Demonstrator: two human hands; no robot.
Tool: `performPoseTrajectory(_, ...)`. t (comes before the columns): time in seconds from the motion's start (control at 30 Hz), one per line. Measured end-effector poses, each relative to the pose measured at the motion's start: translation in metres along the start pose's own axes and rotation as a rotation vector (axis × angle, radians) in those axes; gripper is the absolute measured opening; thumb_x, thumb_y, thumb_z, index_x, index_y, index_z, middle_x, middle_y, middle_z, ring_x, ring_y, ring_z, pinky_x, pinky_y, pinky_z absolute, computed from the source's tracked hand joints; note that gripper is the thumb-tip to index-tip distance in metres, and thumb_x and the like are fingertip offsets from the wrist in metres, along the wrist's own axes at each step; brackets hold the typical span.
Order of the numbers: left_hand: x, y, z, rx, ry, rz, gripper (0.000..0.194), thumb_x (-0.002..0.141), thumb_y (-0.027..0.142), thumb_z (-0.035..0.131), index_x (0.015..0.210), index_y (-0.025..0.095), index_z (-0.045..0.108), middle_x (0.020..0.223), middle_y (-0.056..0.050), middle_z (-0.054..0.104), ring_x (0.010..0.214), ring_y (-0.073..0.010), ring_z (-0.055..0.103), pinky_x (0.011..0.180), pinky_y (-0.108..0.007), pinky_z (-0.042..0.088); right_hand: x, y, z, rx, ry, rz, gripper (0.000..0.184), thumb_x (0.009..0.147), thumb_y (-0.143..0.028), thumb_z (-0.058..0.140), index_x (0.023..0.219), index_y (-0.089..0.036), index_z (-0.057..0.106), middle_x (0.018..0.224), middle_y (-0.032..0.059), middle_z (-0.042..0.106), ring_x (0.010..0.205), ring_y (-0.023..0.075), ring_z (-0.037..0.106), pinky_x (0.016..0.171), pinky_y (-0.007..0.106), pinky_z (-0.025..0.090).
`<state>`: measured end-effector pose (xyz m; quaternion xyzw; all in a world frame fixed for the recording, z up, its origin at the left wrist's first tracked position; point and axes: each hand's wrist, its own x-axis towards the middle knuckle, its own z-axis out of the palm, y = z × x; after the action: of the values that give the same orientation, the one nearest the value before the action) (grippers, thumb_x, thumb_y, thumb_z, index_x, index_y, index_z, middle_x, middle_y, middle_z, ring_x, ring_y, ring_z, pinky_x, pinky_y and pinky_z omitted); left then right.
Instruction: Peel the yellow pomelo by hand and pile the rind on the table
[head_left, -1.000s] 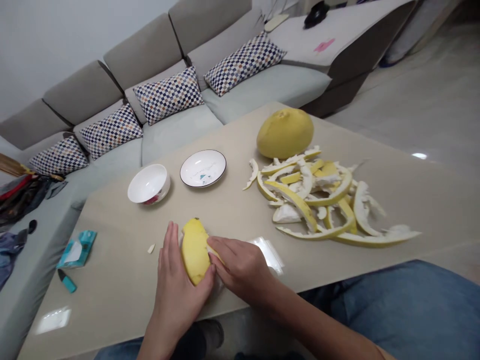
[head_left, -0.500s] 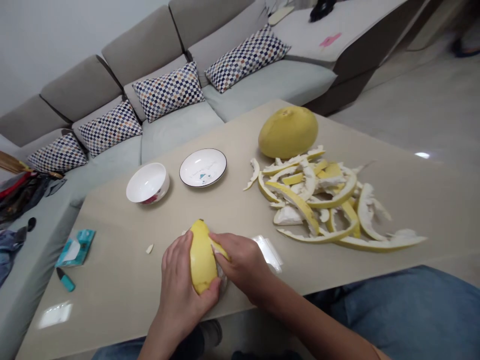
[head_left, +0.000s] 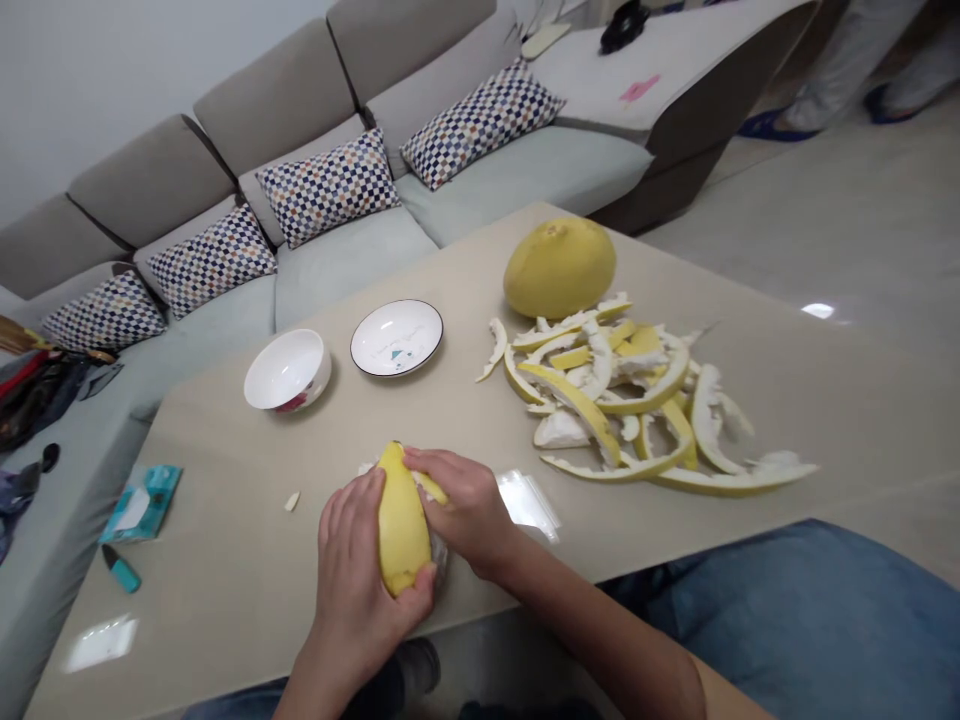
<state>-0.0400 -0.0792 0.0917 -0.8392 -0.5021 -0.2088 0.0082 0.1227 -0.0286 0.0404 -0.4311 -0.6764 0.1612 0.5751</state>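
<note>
A partly peeled pomelo [head_left: 403,530] sits at the near edge of the table, a broad piece of yellow rind still on its top and pale pith showing at its right side. My left hand [head_left: 356,560] wraps round its left side, thumb at the lower end. My right hand [head_left: 465,505] is closed on a strip of rind [head_left: 430,487] at the upper right of the fruit. The fruit's underside is hidden. A whole pomelo [head_left: 559,268] stands farther back, behind a heap of peel strips [head_left: 577,398].
A white bowl [head_left: 289,365] and a dark-rimmed white plate [head_left: 397,335] stand mid-table. At left lie a tissue pack [head_left: 142,502], a teal-and-black capped object [head_left: 121,570] and a peel scrap [head_left: 292,501]. Beyond is a sofa [head_left: 337,245]; a person's legs [head_left: 847,75] show upper right.
Both hands have stayed on the pomelo, which has turned a little more upright. My right hand has moved up towards its top, the rind strip in its fingers. A person's legs have come into view.
</note>
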Motion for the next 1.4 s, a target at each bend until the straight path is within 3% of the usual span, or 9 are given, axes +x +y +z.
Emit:
performPoseTrajectory(0.1,-0.002,0.002,0.001,0.008,0.000,-0.012,0.081,0.080,0.037,0.064,0.149,0.019,0.024,0.141,-0.018,0.048,0.130,-0.0358,0.047,0.106,-0.059,0.037,0.008,0.001,0.001,0.069,0.001,0.186,0.013,0.083,-0.014,0.061,0.088,-0.020,0.071,0.083,0.0028,0.076,0.077,0.0168,0.072,0.075,0.029,0.058)
performPoseTrajectory(0.33,-0.003,-0.011,-0.005,-0.076,-0.017,-0.053,0.082,0.077,0.034,0.066,0.148,0.020,0.027,0.141,-0.017,0.048,0.130,-0.0354,0.046,0.106,-0.057,0.040,0.018,-0.005,-0.015,0.190,-0.240,0.310,0.027,0.084,-0.018,0.065,0.110,-0.022,0.071,0.110,0.0057,0.075,0.100,0.0205,0.071,0.090,0.034,0.057)
performPoseTrajectory(0.5,-0.005,-0.021,-0.008,-0.108,-0.034,-0.079,0.083,0.076,0.035,0.066,0.148,0.021,0.028,0.142,-0.016,0.047,0.131,-0.0351,0.045,0.106,-0.057,0.041,0.029,0.017,-0.002,0.618,-0.217,0.751,0.016,0.080,-0.024,0.070,0.093,-0.015,0.074,0.076,0.0056,0.077,0.073,0.0213,0.075,0.071,0.034,0.063)
performPoseTrajectory(0.6,-0.006,-0.018,-0.007,-0.098,-0.025,-0.068,0.083,0.076,0.035,0.066,0.148,0.019,0.028,0.142,-0.017,0.046,0.131,-0.0354,0.044,0.108,-0.057,0.039,0.039,0.028,0.004,0.723,-0.179,0.823,0.018,0.079,-0.025,0.070,0.093,-0.013,0.072,0.072,0.0048,0.076,0.070,0.0197,0.075,0.069,0.031,0.063)
performPoseTrajectory(0.8,-0.008,-0.013,-0.005,-0.089,-0.019,-0.021,0.081,0.078,0.034,0.064,0.148,0.019,0.028,0.141,-0.018,0.048,0.130,-0.0358,0.046,0.108,-0.057,0.038,0.063,0.031,-0.020,0.420,0.001,0.666,0.022,0.083,-0.033,0.064,0.091,-0.014,0.073,0.072,0.0043,0.075,0.071,0.0201,0.075,0.068,0.028,0.059)
performPoseTrajectory(0.93,-0.015,-0.017,-0.004,-0.100,0.008,-0.062,0.081,0.080,0.036,0.064,0.149,0.019,0.026,0.143,-0.018,0.045,0.132,-0.0358,0.043,0.108,-0.058,0.038,0.075,0.044,-0.063,0.127,0.217,0.586,0.024,0.080,-0.035,0.067,0.096,-0.018,0.073,0.075,0.0051,0.075,0.078,0.0253,0.073,0.083,0.042,0.056)
performPoseTrajectory(1.17,-0.004,-0.019,0.001,-0.127,0.019,-0.157,0.070,0.084,0.039,0.062,0.146,0.025,0.033,0.141,-0.013,0.049,0.131,-0.0334,0.045,0.108,-0.057,0.039,0.083,0.067,-0.129,-0.450,0.195,0.252,0.037,0.084,-0.031,0.059,0.116,-0.015,0.066,0.123,0.0168,0.066,0.118,0.0349,0.059,0.103,0.058,0.042)
performPoseTrajectory(1.27,0.007,-0.015,0.000,-0.138,-0.007,-0.194,0.053,0.090,0.041,0.056,0.140,0.029,0.044,0.140,-0.010,0.053,0.132,-0.0311,0.044,0.109,-0.056,0.037,0.063,0.050,-0.125,-0.439,0.155,0.196,0.035,0.090,-0.031,0.053,0.121,-0.018,0.063,0.129,0.0162,0.063,0.125,0.0340,0.054,0.108,0.060,0.038)
performPoseTrajectory(1.4,0.024,-0.017,-0.012,-0.231,-0.165,-0.296,0.040,0.100,0.043,0.034,0.136,0.036,0.050,0.152,-0.004,0.041,0.141,-0.0271,0.035,0.114,-0.057,0.030,0.010,0.005,-0.087,-0.269,-0.067,0.095,0.031,0.091,-0.027,0.055,0.120,-0.028,0.063,0.116,0.0047,0.071,0.107,0.0245,0.067,0.092,0.044,0.057)
